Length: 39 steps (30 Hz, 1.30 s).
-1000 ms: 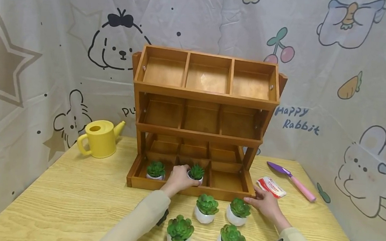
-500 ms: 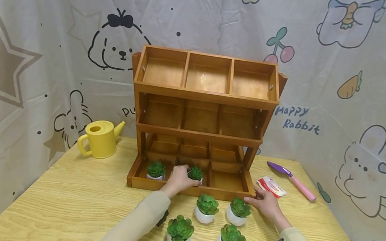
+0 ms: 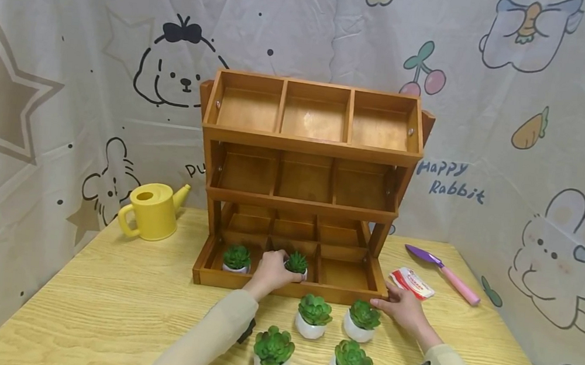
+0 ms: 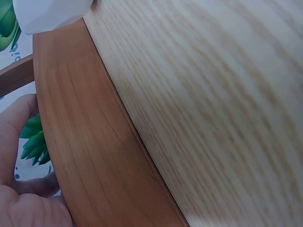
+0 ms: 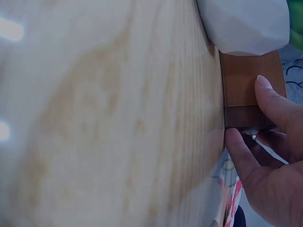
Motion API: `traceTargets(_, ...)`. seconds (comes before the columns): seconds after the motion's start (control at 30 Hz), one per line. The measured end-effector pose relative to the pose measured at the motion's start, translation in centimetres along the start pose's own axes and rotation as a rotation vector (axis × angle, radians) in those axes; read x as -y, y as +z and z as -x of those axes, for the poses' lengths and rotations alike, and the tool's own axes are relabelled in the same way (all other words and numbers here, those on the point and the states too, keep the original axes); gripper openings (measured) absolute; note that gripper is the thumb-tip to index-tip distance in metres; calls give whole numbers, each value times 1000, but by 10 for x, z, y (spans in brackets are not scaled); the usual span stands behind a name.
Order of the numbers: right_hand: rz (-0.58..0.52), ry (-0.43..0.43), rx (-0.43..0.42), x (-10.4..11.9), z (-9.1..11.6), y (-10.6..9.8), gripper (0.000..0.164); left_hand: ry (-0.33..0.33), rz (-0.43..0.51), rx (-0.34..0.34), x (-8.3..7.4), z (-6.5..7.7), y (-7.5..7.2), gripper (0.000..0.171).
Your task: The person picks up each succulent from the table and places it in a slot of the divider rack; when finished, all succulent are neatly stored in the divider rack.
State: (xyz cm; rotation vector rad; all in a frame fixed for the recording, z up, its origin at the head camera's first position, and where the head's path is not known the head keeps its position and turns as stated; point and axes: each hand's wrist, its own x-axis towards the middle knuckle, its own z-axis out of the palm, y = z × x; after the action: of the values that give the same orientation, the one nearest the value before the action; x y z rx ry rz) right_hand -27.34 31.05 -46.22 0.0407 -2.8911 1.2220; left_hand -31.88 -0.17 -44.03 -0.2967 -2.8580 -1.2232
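Now, in the rack's [image 3: 302, 204] front bottom middle compartment [image 3: 294, 245], the spiky succulent [image 3: 296, 263] is pinched by the left hand [image 3: 271, 270]; the rack's corner [image 3: 380, 295] is gripped by the right hand [image 3: 403, 310]. Tipping could be caused by uneven release!

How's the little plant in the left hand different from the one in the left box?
The held plant has narrow, pointy leaves; the neighbor plant has broader, rounder ones.

The held plant is in the middle box; the neighbor plant is in the left box.

The left hand grips the held plant; no hand touches the neighbor plant.

Both are green, in white pots.
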Motion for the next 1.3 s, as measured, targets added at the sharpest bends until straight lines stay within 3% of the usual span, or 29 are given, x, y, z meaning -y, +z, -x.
traceTargets(1.0,-20,-6,-2,-2,1,0,76,27,-12,-9,3,2,0,67)
traceTargets(1.3,-35,0,2,-3,0,0,76,68,26,-60,7,7,-7,76)
